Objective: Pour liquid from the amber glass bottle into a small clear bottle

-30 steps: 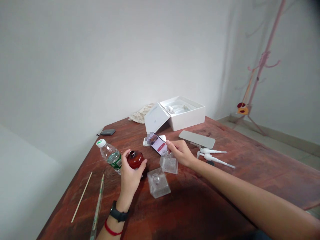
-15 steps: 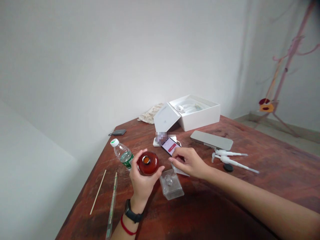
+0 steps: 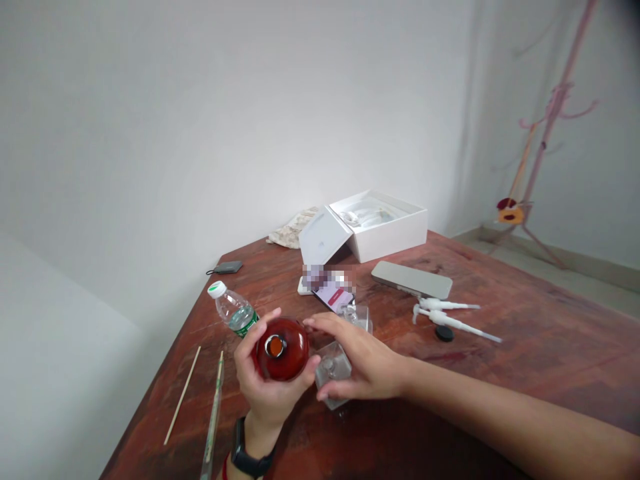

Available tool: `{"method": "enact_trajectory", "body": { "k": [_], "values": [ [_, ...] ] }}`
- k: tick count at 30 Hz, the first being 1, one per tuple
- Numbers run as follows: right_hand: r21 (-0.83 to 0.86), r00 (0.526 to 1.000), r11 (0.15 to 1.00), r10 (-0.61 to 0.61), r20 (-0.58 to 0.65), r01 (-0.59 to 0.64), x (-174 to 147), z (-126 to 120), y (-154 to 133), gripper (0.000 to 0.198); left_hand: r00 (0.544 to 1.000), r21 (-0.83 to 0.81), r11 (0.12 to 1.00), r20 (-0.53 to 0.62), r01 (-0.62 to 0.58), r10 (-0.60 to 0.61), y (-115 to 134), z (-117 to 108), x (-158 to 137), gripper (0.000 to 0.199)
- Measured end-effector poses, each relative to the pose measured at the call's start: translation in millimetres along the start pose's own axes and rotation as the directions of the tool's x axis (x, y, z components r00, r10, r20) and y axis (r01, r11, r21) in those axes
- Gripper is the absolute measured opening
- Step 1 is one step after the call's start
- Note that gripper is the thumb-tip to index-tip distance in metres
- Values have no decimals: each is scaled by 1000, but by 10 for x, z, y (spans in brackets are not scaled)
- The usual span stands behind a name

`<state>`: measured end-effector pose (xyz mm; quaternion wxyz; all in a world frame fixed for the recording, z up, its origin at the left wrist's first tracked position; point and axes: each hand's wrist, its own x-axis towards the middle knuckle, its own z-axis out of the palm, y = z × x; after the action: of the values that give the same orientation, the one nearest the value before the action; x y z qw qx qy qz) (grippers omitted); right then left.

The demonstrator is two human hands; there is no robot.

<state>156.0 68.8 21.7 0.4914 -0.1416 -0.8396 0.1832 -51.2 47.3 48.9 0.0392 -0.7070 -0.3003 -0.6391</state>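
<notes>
Left hand (image 3: 267, 383) is wrapped around a round amber bottle (image 3: 281, 348), glossy reddish-brown glass, bulbous like a little globe, its open neck tipped toward the camera and held up off the counter (image 3: 525, 373); fingers (image 3: 245, 347) curl snugly around its back and thumb side, clamped on the glass. Right hand (image 3: 357, 360) sits just beside it, fingers loosely spread with the tips brushing the bottle's right edge, the palm covering a clear square glass bottle (image 3: 331, 373), thick-walled and blocky, standing on the wood; whether that hand actually grips it, I cannot tell. A second clear bottle (image 3: 361, 317) of the same cut stands just behind. The counter is dark red-brown wood, worn and streaky. Left of the amber bottle lies a plastic water bottle (image 3: 233, 311), crinkly clear with a white cap and green label. Nearer the edge, a thin pale wooden stick (image 3: 182, 395) and a slim glass rod (image 3: 212, 417) lie almost parallel. Farther back, a phone (image 3: 334, 292) with a lit screen, a smooth open white box (image 3: 373, 225), a flat grey slab (image 3: 411, 279), and two white plastic pump heads (image 3: 450, 313) with long tubes.
</notes>
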Motion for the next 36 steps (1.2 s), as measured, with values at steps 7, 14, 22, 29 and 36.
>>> {"method": "enact_trajectory", "body": {
  "k": [7, 14, 22, 29, 36],
  "values": [
    [45, 1000, 999, -3, 31, 2, -2, 19, -50, 104, 993, -67, 996, 98, -53, 59, 208, -49, 21, 69],
    [112, 1000, 994, -3, 26, 0, 19, 55, -154, 99, 993, -111, 993, 117, 38, -25, 349, -26, 10, 72],
    [219, 993, 975, 65, -102, -41, -20, 79, -158, 100, 914, -287, 897, 331, 335, -236, 116, -2, -209, 100],
    [181, 918, 959, 267, -295, -220, 16, -67, -73, 93, 799, -265, 785, 425, 560, -426, -82, 116, -261, 91],
    [267, 761, 910, 413, -500, -318, 109, -247, 82, 69, 693, 38, 956, 681, 290, -237, -131, 81, -215, 110]
  ]
}}
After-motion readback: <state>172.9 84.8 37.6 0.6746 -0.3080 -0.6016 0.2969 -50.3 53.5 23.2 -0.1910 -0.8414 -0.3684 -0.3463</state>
